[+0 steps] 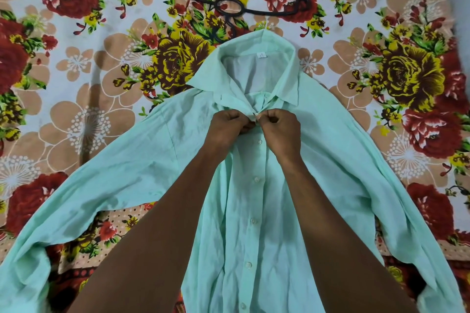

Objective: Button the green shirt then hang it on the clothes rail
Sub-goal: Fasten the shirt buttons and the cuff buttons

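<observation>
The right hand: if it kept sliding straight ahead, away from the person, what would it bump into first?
Probably the shirt's collar, directly beyond the right hand; the black hanger lies farther on.

Thin matt cloth shirt [254, 211], glossy buttons [256, 179], black plastic hanger [229, 5].

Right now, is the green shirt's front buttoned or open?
Mostly buttoned: green shirt placket closed below; both hands, left hand, right hand, work the top button.
</observation>
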